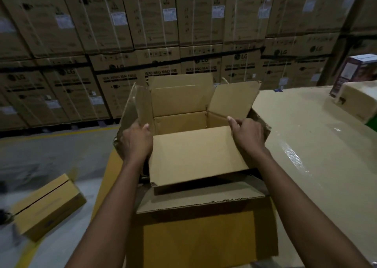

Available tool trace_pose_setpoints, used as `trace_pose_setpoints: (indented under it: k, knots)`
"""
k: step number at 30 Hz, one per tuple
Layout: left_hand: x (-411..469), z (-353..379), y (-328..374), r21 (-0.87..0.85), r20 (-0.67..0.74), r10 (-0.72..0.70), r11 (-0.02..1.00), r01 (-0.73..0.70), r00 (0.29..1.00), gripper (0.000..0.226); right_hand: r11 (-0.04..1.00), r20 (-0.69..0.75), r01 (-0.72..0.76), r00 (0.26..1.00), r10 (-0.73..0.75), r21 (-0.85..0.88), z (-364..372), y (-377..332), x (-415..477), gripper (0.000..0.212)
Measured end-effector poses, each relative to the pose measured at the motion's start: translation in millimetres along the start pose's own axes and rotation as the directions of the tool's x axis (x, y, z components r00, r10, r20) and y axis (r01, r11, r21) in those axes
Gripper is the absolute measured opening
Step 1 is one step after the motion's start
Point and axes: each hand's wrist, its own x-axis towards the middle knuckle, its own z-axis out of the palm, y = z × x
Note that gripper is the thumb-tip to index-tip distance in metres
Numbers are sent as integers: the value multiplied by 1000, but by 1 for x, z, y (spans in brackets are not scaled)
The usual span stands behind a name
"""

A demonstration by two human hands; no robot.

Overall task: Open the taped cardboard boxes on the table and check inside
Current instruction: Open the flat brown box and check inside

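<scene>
A brown cardboard box (181,104) stands open in front of me on the table (306,137), all its flaps unsealed. My left hand (135,140) grips the left flap near its lower edge. My right hand (247,134) pinches the lower edge of the right flap. The far flap stands upright. The near flap (195,155) tilts toward me over the opening. What shows of the inside looks bare cardboard, and the bottom is hidden by the near flap. A second box (204,237) sits nearer me, under my arms, its torn top flap showing.
Another cardboard box (359,100) and a purple printed carton (355,72) stand at the table's far right. A closed box (47,206) lies on the grey floor to the left. Stacked washing machine cartons (159,33) wall off the background.
</scene>
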Motion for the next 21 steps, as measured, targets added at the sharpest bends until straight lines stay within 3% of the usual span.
trace_pose_setpoints:
  k: [2, 5, 8, 10, 11, 14, 18, 21]
  knots:
    - [9, 1, -4, -54, 35, 2, 999, 0, 999, 35, 999, -6, -3, 1000, 4, 54, 2, -7, -6, 50]
    - [12, 9, -23, -63, 163, -140, 986, 152, 977, 36, 992, 203, -125, 971, 128, -28, 13, -6, -13, 49]
    - [-5, 18, -45, -10, 321, -231, 969, 247, 919, 26, 950, 520, -274, 795, 312, -151, 28, 17, -18, 61]
    - [-17, 22, -54, 61, 325, -245, 969, 238, 913, 31, 931, 646, -346, 686, 335, -115, 30, 31, -20, 69]
    - [-20, 22, -55, 68, 293, -246, 969, 236, 924, 33, 927, 650, -369, 689, 319, -63, 29, 36, -21, 70]
    - [-25, 6, -45, 22, 127, -189, 982, 187, 974, 37, 933, 496, -348, 828, 262, 88, 25, 45, -18, 65]
    - [-24, -20, -44, 87, -63, -36, 995, 42, 997, 41, 962, 448, -273, 859, 250, -14, 12, 32, -25, 74]
    - [-27, -24, -54, 166, -58, 12, 986, -2, 998, 45, 970, 360, -207, 901, 241, -129, 1, 27, -39, 76]
